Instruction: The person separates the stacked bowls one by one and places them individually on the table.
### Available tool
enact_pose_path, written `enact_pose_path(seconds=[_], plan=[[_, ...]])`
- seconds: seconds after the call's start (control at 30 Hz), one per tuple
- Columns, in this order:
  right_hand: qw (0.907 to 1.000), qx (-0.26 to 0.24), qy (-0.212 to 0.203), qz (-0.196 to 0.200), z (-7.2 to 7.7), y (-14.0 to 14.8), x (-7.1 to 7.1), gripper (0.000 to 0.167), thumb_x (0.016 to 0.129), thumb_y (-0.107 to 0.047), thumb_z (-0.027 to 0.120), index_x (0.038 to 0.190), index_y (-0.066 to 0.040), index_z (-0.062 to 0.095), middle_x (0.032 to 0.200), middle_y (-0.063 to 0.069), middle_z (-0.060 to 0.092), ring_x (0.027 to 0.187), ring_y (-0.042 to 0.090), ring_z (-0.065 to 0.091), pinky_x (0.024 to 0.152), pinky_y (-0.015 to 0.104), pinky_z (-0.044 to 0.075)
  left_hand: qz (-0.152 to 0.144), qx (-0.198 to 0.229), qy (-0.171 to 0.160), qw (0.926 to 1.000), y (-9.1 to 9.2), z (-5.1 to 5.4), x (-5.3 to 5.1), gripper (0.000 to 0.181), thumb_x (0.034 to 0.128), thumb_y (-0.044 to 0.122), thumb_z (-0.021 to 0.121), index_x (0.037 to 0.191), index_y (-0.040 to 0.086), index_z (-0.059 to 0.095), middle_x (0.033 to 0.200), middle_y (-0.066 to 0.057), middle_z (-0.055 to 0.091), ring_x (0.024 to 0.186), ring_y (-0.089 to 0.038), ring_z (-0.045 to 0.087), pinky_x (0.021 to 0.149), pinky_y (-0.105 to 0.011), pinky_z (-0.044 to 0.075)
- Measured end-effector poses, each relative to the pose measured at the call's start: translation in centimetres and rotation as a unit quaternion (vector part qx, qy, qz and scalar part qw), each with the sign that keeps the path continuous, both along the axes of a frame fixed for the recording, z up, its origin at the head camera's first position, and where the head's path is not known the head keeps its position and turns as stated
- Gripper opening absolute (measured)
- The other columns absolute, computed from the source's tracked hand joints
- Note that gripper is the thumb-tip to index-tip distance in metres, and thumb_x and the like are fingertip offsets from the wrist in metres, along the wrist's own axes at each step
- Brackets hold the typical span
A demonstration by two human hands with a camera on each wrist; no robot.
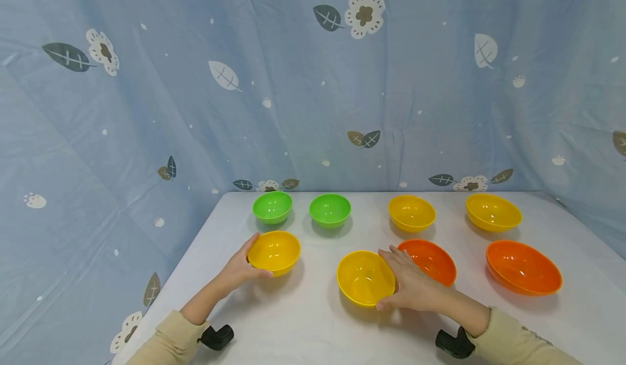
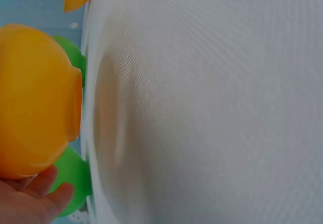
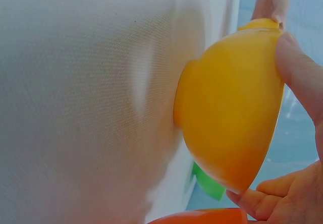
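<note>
My left hand (image 1: 244,267) grips a yellow bowl (image 1: 275,253) by its left side, thumb toward me and fingers at the far rim. In the left wrist view that yellow bowl (image 2: 35,103) is held above the white cloth, with a gap under its foot. My right hand (image 1: 411,286) holds another yellow bowl (image 1: 365,279) by its right side. The right wrist view shows thumb and fingers at opposite parts of this yellow bowl's rim (image 3: 232,103); whether its foot touches the cloth I cannot tell. Both bowls look empty inside.
Two green bowls (image 1: 272,207) stand at the back left. Two more yellow bowls (image 1: 412,214) are at the back right. An orange bowl (image 1: 435,262) sits partly behind my right hand, another orange bowl (image 1: 523,268) farther right. A patterned blue curtain (image 1: 313,82) hangs behind the white-covered table (image 1: 313,332).
</note>
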State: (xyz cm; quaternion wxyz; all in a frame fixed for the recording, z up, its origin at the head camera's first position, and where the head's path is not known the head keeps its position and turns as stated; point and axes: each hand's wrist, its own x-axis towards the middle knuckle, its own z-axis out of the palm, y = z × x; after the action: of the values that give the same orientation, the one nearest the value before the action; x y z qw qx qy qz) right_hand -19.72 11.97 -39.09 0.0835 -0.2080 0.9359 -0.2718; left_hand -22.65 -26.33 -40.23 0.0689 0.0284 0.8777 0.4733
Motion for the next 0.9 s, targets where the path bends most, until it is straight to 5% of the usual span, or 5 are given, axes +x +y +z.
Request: enact_pose_path(seconds=[0.33, 0.9], plan=[[1.0, 0.003, 0.004, 0.005, 0.0, 0.0, 0.0, 0.112, 0.06, -0.059, 0.075, 0.141, 0.002, 0.027, 0.147, 0.025, 0.023, 0.135, 0.045, 0.013, 0.104, 0.062, 0.013, 0.007, -0.017, -0.008, 0.9998, -1.2, -0.7, -0.5, 0.112, 0.0638, 0.037, 0.081, 0.146, 0.005, 0.012, 0.149, -0.02, 0.019, 0.133, -0.038, 0.024, 0.106, -0.058, 0.02], [1.0, 0.005, -0.001, 0.005, 0.2, -0.1, 0.0, 0.111, 0.06, -0.057, 0.075, 0.141, 0.002, 0.026, 0.146, 0.025, 0.023, 0.135, 0.045, 0.014, 0.105, 0.062, 0.013, 0.014, -0.036, -0.023, 0.999, -2.5, -0.4, -0.6, 0.113, 0.0648, 0.037, 0.08, 0.146, 0.004, 0.009, 0.149, -0.022, 0.015, 0.134, -0.04, 0.019, 0.106, -0.059, 0.017]])
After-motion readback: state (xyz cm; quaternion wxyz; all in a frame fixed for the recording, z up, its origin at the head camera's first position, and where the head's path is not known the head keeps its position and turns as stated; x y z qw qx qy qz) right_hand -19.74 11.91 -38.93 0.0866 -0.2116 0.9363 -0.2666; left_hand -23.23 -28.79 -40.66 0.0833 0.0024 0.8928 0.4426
